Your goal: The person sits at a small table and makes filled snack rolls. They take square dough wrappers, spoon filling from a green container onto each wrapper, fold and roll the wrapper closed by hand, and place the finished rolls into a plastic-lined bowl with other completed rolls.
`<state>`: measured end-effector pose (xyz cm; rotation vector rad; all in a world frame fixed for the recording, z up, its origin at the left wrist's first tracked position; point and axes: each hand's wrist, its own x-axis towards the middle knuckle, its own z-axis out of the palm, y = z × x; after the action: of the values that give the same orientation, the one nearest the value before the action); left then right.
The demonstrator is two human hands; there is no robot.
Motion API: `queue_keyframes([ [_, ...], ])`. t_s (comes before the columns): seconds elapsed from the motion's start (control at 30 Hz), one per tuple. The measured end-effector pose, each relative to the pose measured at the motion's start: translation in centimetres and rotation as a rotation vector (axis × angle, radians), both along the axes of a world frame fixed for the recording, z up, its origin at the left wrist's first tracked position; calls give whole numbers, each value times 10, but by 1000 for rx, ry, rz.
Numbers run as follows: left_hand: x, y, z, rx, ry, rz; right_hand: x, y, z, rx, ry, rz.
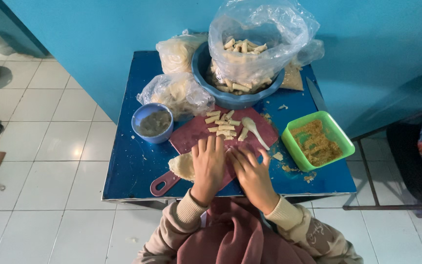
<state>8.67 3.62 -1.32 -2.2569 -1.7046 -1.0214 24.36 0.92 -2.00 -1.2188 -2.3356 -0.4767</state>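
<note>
Head view: both hands' flat, spread fingers (211, 146) press down on the pale wrapper (182, 166), covering its right part.

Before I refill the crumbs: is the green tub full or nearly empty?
Partly full. The green tub holds a shallow layer of brown crumbs; its walls show above them and bare floor shows at the far end.

Single head-worn camera looks steeply down from close above a small blue table (137, 171) set against a blue wall (123, 24), floor tiles (50, 122) on both sides.
</note>
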Motion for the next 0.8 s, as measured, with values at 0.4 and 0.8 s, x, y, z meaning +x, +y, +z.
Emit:
queue_keyframes([
  [0.4,-68,-33,13,-247,-179,10,-2,49,4,20,5,91],
  [0.8,-79,-44,30,-334,-144,-176,-24,58,64,-229,405,328],
])
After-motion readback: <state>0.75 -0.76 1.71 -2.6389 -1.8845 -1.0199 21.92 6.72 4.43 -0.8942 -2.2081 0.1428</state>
